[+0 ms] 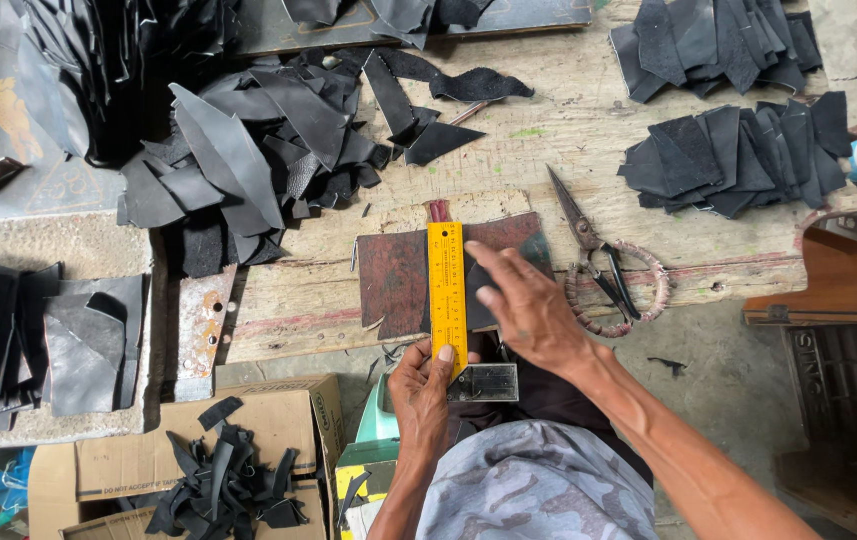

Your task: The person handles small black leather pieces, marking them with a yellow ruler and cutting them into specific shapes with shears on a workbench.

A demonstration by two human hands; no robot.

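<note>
Near the centre of the frame a yellow ruler [446, 292] lay upright across a dark red cutting board [394, 282] on the wooden desk [588, 140]. The left hand [422, 392] pinched the ruler's lower end, thumb on top, apparently to keep it from sliding. The right hand [528, 305] pressed a black leather piece [508, 262] flat against the ruler's right edge, fingers spread and gripping nothing. Scissors [603, 270] lay just right, within reach; black leather offcuts [248, 160] were heaped at upper left.
</note>
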